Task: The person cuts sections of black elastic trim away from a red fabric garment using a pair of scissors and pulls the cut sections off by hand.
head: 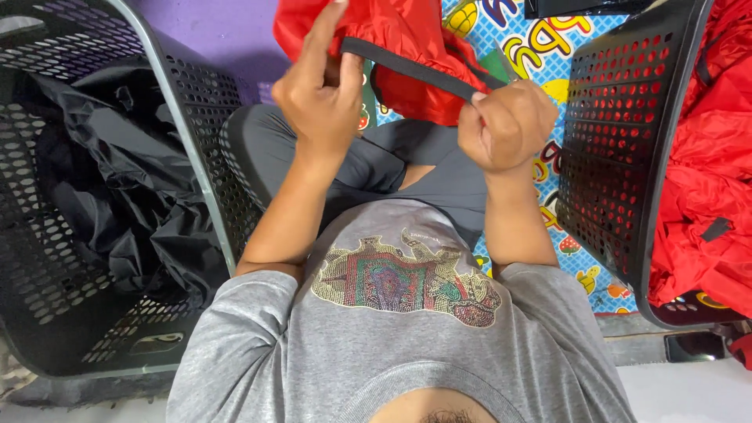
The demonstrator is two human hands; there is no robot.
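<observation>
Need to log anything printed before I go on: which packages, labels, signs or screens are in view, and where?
No packages, signs or screens.
Play mat: on the floor under the baskets, blue with big multicoloured letters and fruit pictures.
Shirt graphic: on the grey shirt's chest, multicoloured beaded emblem.

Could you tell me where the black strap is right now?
In the head view, the black strap runs top centre between the left hand and right hand, against the red fabric.

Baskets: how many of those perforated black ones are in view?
2. One basket stands at the person's left, holding black fabric; the other basket at the right holds red fabric. More may lie outside the picture.
</observation>
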